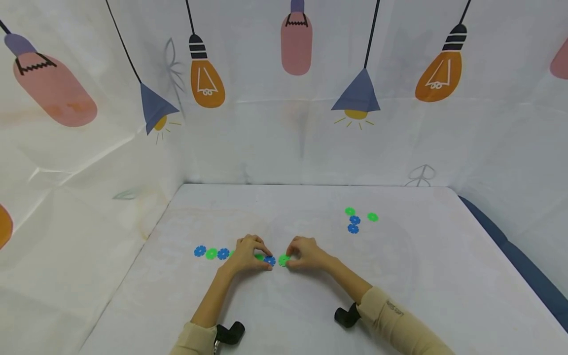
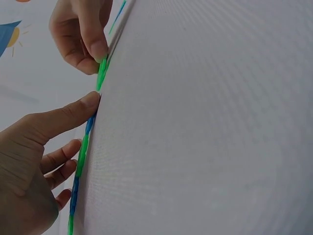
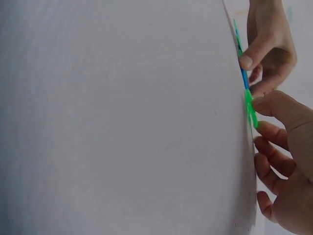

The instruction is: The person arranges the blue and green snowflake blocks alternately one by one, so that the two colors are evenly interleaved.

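Observation:
A row of flower-shaped plastic discs, blue and green by turns, runs across the white table, starting with a blue disc (image 1: 200, 251) at the left. My left hand (image 1: 245, 255) covers part of that row and pinches the blue disc (image 1: 269, 261) at its right end between thumb and index finger. Just to the right, my right hand (image 1: 308, 254) pinches a green disc (image 1: 283, 260) by its far side. In the head view a narrow gap shows between these two discs. The right wrist view has the green disc (image 3: 251, 108) edge-on, close to the blue one.
Farther back on the right lie loose discs: a green one (image 1: 350, 211) by two blue ones (image 1: 353, 224), and another green one (image 1: 372, 217) apart. A white cloth printed with lamps (image 1: 207, 84) hangs behind the table (image 1: 284, 315). Black wrist cameras (image 1: 230, 333) sit below both hands.

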`<state>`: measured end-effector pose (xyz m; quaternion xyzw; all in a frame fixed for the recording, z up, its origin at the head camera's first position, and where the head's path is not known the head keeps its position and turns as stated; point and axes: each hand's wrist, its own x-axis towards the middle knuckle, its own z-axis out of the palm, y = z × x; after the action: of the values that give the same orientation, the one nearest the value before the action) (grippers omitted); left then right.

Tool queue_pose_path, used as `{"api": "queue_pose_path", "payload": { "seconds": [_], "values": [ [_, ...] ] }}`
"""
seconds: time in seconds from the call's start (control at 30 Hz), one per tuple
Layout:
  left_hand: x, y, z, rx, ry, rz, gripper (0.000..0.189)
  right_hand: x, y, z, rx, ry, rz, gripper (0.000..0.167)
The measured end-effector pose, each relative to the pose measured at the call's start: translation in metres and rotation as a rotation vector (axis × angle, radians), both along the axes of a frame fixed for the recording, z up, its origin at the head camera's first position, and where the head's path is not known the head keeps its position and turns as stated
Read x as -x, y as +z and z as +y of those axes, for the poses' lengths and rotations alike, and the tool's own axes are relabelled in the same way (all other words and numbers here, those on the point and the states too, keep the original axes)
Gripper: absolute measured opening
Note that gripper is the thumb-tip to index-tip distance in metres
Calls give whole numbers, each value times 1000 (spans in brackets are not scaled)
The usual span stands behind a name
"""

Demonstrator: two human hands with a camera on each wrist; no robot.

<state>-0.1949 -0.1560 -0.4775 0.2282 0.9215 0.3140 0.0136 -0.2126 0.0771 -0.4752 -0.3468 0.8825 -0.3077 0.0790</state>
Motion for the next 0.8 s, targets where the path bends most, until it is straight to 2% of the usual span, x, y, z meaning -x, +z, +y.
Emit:
{"api": "queue_pose_path", "payload": {
  "seconds": [0.43, 0.6, 0.63, 0.7, 0.8],
  "values": [
    [0, 0, 0, 4, 6, -14, 25, -5, -3, -6, -14, 8, 58, 14],
    [0, -1, 0, 2, 10, -12, 25, -6, -4, -3, 46, 32, 71, 17],
    [0, -1, 0, 0, 10, -13, 25, -3, -9, -2, 61, 49, 96, 18],
    [0, -1, 0, -2, 11, -16, 25, -3, -10, -1, 86, 57, 104, 20],
    [0, 0, 0, -1, 9, -14, 25, -2, -12, -1, 85, 47, 104, 20]
  ]
}}
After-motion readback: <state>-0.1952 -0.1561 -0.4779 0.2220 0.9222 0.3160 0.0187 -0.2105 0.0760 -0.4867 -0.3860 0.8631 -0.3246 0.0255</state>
